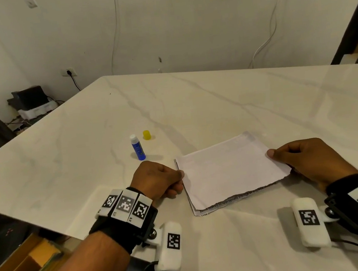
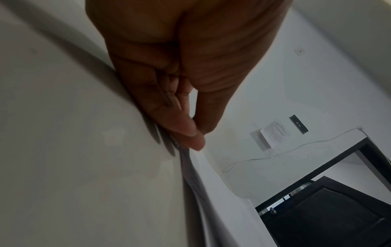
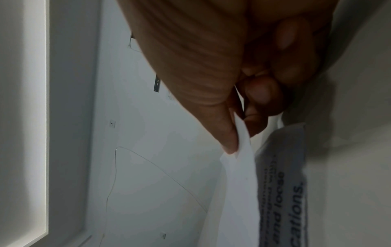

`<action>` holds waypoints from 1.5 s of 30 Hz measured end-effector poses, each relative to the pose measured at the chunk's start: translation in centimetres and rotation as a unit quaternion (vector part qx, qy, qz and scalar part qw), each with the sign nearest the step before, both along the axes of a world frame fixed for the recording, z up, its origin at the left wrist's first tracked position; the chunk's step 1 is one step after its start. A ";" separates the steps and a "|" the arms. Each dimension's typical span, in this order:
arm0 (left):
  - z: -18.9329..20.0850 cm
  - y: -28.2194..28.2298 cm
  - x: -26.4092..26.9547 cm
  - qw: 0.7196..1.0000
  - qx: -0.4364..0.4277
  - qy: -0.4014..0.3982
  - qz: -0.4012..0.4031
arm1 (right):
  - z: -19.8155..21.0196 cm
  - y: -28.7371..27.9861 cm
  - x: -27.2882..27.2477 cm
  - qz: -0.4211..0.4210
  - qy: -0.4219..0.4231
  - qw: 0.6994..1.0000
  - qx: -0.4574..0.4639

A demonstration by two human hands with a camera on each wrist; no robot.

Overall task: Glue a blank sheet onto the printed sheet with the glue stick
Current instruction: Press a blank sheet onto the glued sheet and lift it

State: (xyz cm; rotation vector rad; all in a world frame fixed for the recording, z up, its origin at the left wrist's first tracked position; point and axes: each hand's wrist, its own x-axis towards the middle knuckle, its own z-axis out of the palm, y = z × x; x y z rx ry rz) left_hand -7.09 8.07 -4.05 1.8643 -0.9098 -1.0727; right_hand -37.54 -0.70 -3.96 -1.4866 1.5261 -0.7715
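A blank white sheet (image 1: 229,169) lies over the printed sheet (image 1: 234,198), whose text shows along the near edge. My left hand (image 1: 181,176) pinches the blank sheet's left edge between thumb and fingers (image 2: 195,138). At the right edge my right hand (image 1: 273,155) pinches the blank sheet (image 3: 239,175), with the printed sheet (image 3: 283,183) below it on the table. A blue glue stick (image 1: 137,148) stands uncapped left of the sheets, and its yellow cap (image 1: 146,135) sits just behind it.
The sheets rest near the front of a white marble table (image 1: 214,101). A wall with cables and a socket (image 1: 69,72) stands behind. Dark boxes (image 1: 30,99) lie on the floor at the left.
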 end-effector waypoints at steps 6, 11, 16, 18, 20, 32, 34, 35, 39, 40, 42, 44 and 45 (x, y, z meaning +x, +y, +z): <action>0.0 0.0 -0.1 1.000 0.001 0.007 0.004 | -0.2 -0.1 -0.1 0.003 -0.001 1.000 0.007; -0.2 0.0 -0.1 1.000 0.000 0.005 0.010 | -0.5 -0.4 -0.3 -0.002 -0.007 1.000 0.009; -0.2 -0.1 -0.1 1.000 0.010 -0.008 0.004 | -0.5 -0.3 -0.1 0.000 -0.003 1.000 -0.003; -0.2 -0.1 -0.1 1.000 0.009 -0.007 0.006 | -0.5 -0.3 0.0 -0.002 -0.004 1.000 -0.007; -0.1 -0.2 -0.1 1.000 0.009 -0.006 0.010 | -0.6 -0.4 0.0 -0.002 -0.004 1.000 -0.006; 0.6 -0.3 -0.3 0.999 0.032 -0.023 -0.006 | -1.1 -0.9 -0.3 0.000 0.010 1.000 -0.023; 0.7 -0.3 -0.3 0.999 0.038 -0.030 -0.015 | -1.2 -1.0 -0.3 -0.002 0.017 1.000 -0.022; 0.7 -0.3 -0.3 0.998 0.044 -0.035 -0.020 | -1.3 -1.1 -0.4 -0.003 0.020 1.000 -0.021; 0.9 -0.4 -0.2 0.997 0.058 -0.042 -0.033 | -1.2 -1.0 -0.2 -0.004 0.028 0.999 -0.018; 0.9 -0.5 -0.2 0.997 0.059 -0.044 -0.036 | -1.2 -1.0 -0.3 -0.005 0.030 0.999 -0.018; 0.8 -0.5 -0.2 0.996 0.057 -0.051 -0.039 | -1.2 -1.1 -0.3 -0.009 0.033 0.999 -0.018; 0.7 -0.6 -0.3 0.997 0.044 -0.047 -0.032 | -1.3 -1.2 -0.3 -0.014 0.037 0.999 -0.019; 0.7 -0.6 -0.4 0.998 0.037 -0.045 -0.027 | -1.4 -1.2 -0.4 -0.018 0.037 0.999 -0.022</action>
